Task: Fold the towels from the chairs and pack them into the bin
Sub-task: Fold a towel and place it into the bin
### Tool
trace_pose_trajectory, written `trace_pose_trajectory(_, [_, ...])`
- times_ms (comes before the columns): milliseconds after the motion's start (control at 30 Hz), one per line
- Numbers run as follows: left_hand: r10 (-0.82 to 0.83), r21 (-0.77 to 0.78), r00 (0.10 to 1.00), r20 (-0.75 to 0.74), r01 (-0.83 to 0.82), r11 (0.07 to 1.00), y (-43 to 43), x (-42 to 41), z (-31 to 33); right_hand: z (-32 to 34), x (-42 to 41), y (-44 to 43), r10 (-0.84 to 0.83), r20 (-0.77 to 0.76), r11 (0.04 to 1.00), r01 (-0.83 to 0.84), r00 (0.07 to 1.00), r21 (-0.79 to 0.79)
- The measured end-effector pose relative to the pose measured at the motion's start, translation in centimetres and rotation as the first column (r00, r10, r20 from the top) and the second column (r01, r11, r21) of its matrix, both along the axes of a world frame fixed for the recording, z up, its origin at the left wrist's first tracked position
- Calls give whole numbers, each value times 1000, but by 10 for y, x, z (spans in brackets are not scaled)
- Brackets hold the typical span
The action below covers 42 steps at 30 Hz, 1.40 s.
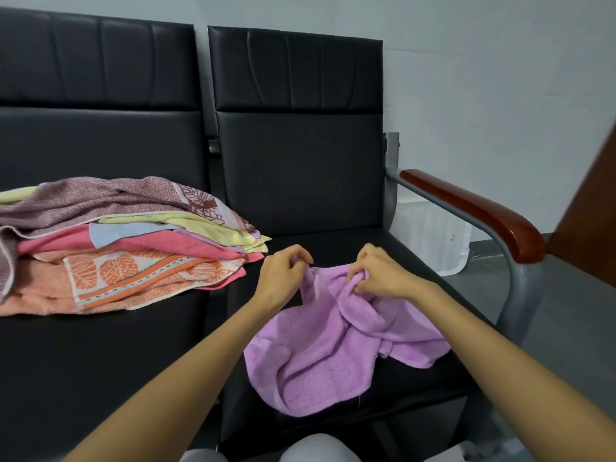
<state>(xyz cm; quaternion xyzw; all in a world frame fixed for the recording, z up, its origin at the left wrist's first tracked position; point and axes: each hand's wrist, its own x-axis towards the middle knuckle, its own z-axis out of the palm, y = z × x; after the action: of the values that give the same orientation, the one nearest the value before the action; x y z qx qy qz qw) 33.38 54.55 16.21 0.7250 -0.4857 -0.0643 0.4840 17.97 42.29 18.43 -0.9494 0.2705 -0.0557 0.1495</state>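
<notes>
Now both forearms reach forward over the black padded chair seat (416,385), wrists level, hands close together. The left hand (285,271) has curled fingers pinching the far edge of the crumpled lilac terry towel (326,355); the right hand (378,273), knuckles up, grips a bunched fold of it. The towel lies rumpled on that right-side seat. On the neighbouring left seat sits a stack of mixed coloured towels (133,241). Beneath the red-brown wooden armrest (473,211) shows a white translucent plastic bin (433,235).
</notes>
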Motion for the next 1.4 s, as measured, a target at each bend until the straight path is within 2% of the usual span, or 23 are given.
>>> trace_pose_trajectory(67, [23, -17, 1000, 19, -23, 1000, 3, 0, 0, 8, -2, 6, -4, 68, 999, 1, 998, 41])
trace_pose_trajectory(100, [33, -48, 999, -32, -34, 998, 5, 1, 0, 9, -2, 7, -1, 84, 998, -4, 996, 59])
trace_pose_trajectory(167, [26, -142, 971, -238, -61, 988, 6, 1, 1, 13, -3, 11, 13, 107, 997, -21, 994, 75])
trace_pose_trajectory(233, [28, -201, 928, -372, -110, 973, 6, 0, 2, 16, -3, 15, 18, 163, 978, -51, 987, 204])
trace_pose_trajectory(300, [49, -205, 927, -372, -134, 970, 5, 0, 1, 17, -2, 20, 25, 213, 953, -87, 977, 290])
trace_pose_trajectory(433, [6, -188, 937, -350, -77, 979, 9, 2, 0, 16, 1, 23, 36, 342, 917, -167, 939, 363])
trace_pose_trajectory(533, [25, -24, 915, -403, -38, 999, 11, 8, 0, 16, 2, 22, -9, 415, 883, -187, 910, 429])
trace_pose_trajectory(567, [45, 50, 922, -385, -28, 998, 13, 11, -2, 16, 3, 23, -26, 421, 877, -181, 907, 445])
trace_pose_trajectory(633, [110, 164, 964, -243, -71, 984, 19, 21, -7, 15, 6, 24, -24, 404, 872, -179, 914, 456])
trace_pose_trajectory(700, [183, 194, 977, -108, -160, 968, 27, 33, -12, 14, 12, 28, -8, 370, 858, -184, 929, 480])
trace_pose_trajectory(800, [263, 258, 965, 6, -255, 932, 37, 46, -15, 12, 23, 35, -44, 364, 804, -183, 930, 565])
trace_pose_trajectory(900, [290, 295, 957, 34, -286, 912, 39, 51, -14, 8, 40, 47, -59, 388, 746, -217, 920, 629])
trace_pose_trajectory(933, [289, 290, 957, -8, -275, 917, 40, 51, -13, 7, 47, 51, -53, 393, 737, -229, 918, 636])
trace_pose_trajectory(1000, [235, 215, 955, -183, -194, 957, 40, 50, -10, 7, 57, 60, -76, 423, 698, -255, 903, 669])
trace_pose_trajectory(1100, [65, 92, 887, -457, -26, 995, 45, 44, -2, 11, 68, 66, -159, 485, 632, -289, 860, 720])
trace_pose_trajectory(1200, [-32, 48, 865, -501, 65, 997, 51, 41, 6, 12, 75, 67, -160, 487, 641, -285, 858, 713])
trace_pose_trajectory(1333, [-109, -19, 789, -605, 123, 992, 57, 34, 17, 15, 77, 69, -175, 490, 694, -246, 854, 676])
trace_pose_trajectory(1400, [-99, 47, 877, -471, 137, 989, 60, 34, 18, 19, 75, 71, -190, 511, 736, -223, 838, 640])
